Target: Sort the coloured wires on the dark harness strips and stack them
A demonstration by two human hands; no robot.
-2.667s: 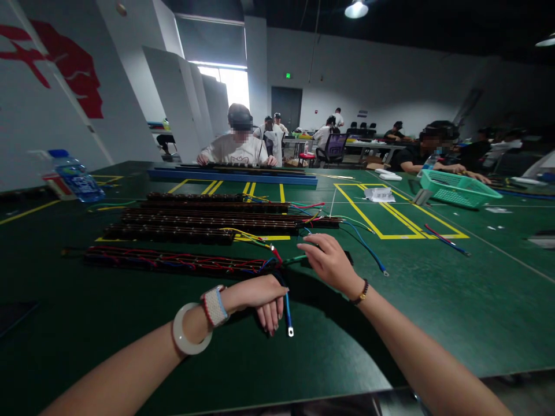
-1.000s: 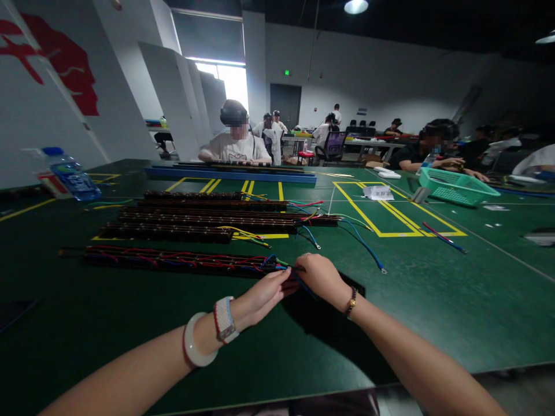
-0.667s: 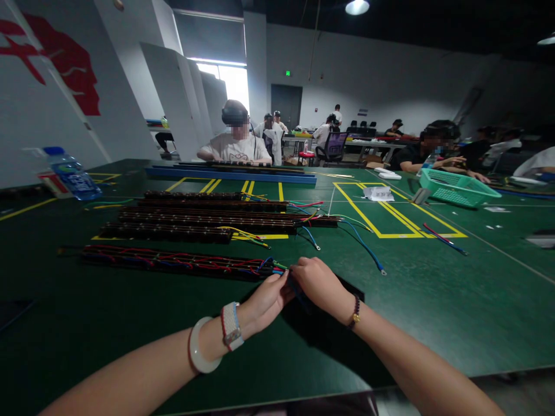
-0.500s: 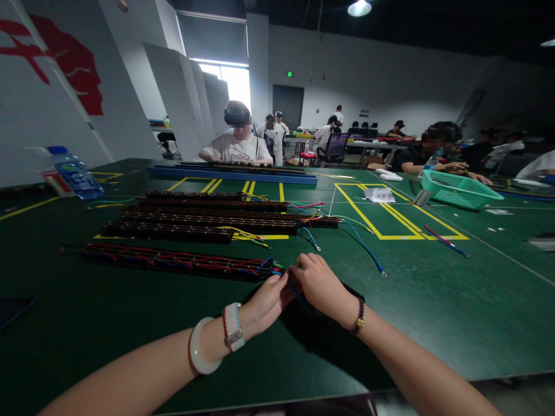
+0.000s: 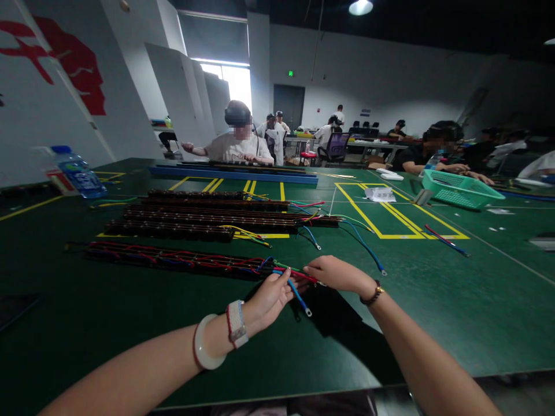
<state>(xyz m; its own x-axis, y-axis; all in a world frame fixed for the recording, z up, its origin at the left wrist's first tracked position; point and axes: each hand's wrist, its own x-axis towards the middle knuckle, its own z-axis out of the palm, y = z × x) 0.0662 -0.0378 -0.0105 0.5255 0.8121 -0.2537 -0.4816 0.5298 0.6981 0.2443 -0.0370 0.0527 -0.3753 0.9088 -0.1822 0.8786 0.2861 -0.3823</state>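
Note:
A long black strip with red and blue wires along its top lies in front of me. Several cables come out of its right end. My left hand is palm up under them, its thumb pressed on the blue cable, whose lugged tip hangs below. A red cable stretches over the left fingers towards my right hand. There the right fingers are closed around a thin green wire beside the red cable's tip; their exact grip is partly hidden.
Behind lie several similar dark strips with loose lugged cables, then a blue rail. A green basket stands at the right, a bottle at the left. A red and blue cable lies alone. A person sits opposite.
My right hand has moved right and drawn back from the left one. The red and blue cables, hidden before, now show spread out, with the blue tip hanging free.

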